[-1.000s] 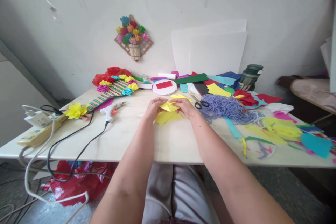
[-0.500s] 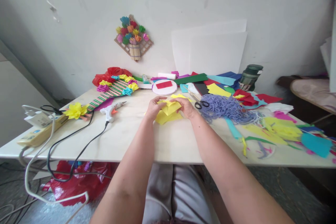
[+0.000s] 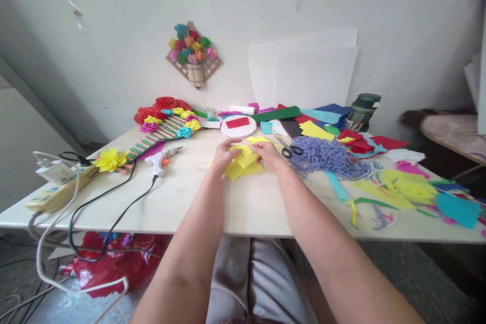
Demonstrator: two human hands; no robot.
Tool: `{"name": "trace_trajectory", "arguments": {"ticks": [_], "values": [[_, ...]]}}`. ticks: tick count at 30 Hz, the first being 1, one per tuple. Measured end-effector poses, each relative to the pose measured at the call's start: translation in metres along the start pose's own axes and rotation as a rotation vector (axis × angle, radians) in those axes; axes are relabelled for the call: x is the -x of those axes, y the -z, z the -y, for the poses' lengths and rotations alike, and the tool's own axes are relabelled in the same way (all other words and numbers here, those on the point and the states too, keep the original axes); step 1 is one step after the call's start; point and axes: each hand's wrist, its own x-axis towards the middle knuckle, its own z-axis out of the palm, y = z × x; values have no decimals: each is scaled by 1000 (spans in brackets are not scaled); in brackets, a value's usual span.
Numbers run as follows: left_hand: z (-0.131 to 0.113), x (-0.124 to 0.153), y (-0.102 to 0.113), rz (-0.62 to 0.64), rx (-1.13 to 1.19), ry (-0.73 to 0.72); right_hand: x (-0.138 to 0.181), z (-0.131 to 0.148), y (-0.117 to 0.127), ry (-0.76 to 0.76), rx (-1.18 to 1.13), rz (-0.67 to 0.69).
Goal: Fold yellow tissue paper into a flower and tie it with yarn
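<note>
Both my hands meet over a piece of yellow paper point(image 3: 243, 159) in the middle of the white table point(image 3: 250, 202). My left hand point(image 3: 224, 156) pinches its left side with curled fingers. My right hand point(image 3: 269, 154) grips its right side the same way. The paper is folded and crumpled between them, and more yellow paper lies flat underneath. Black-handled scissors point(image 3: 291, 151) lie just right of my right hand, next to a heap of purple yarn point(image 3: 326, 154).
A white glue gun point(image 3: 163, 158) with a black cord lies to the left, near a power strip point(image 3: 56, 190). A striped mat with paper flowers point(image 3: 163, 131), a white round plate point(image 3: 238, 126), coloured paper sheets point(image 3: 304, 119), a dark jar point(image 3: 362, 109) and scraps point(image 3: 410, 187) crowd the table.
My fingers have worked the yellow paper, folding it tighter; my hands have stayed in nearly the same spot.
</note>
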Motion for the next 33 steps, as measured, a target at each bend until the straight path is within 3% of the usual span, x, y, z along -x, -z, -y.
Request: {"name": "trace_trajectory", "arguments": {"ticks": [7, 16, 33], "values": [[0, 0, -1, -5, 5, 15, -2, -1, 0, -9, 15, -47], [3, -5, 2, -66, 231, 117, -3, -4, 1, -2, 13, -70], [8, -6, 4, -81, 157, 135, -1, 0, 0, 0, 42, -75]]}}
